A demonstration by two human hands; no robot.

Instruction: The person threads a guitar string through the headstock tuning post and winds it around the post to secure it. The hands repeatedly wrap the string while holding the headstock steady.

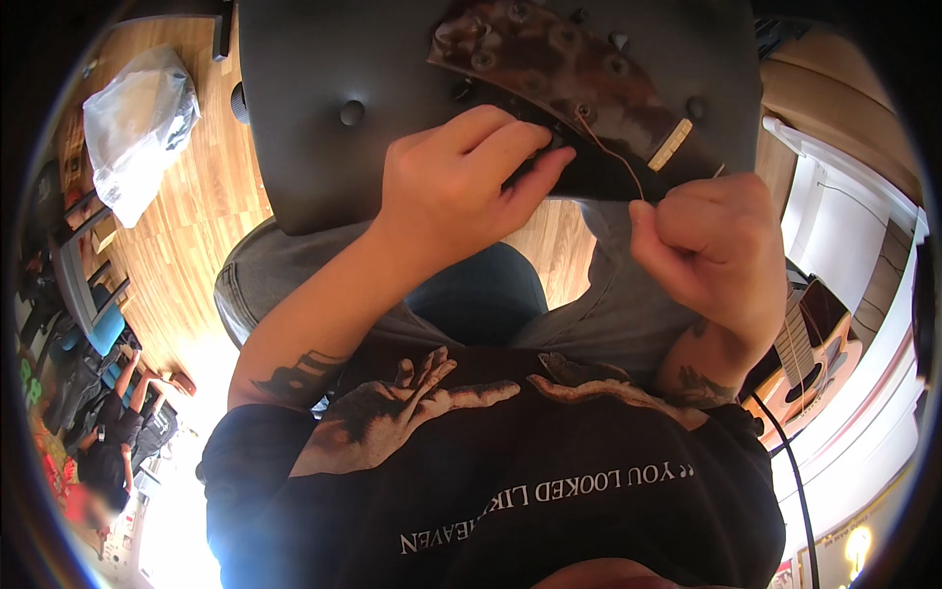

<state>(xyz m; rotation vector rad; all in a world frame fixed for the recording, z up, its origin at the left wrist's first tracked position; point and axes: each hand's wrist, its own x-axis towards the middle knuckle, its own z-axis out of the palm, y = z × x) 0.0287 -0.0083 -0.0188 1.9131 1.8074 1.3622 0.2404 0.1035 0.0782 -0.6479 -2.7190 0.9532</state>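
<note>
Winding seems in hand: right hand (714, 240) pinches the guitar string (625, 160), left hand (454, 175) at the headstock (559, 71), its grip I can't tell; next needs steady tension.

i see the left forearm (319, 304) slanting inward, tattooed near the elbow, and the right forearm (714, 358), also inked, rising more steeply. the left hand (456, 172) shows its back, fingers bent, thumb stretched close to them. the right hand (721, 240) is curled like a fist, thumb drawn in beside the forefinger.
</note>
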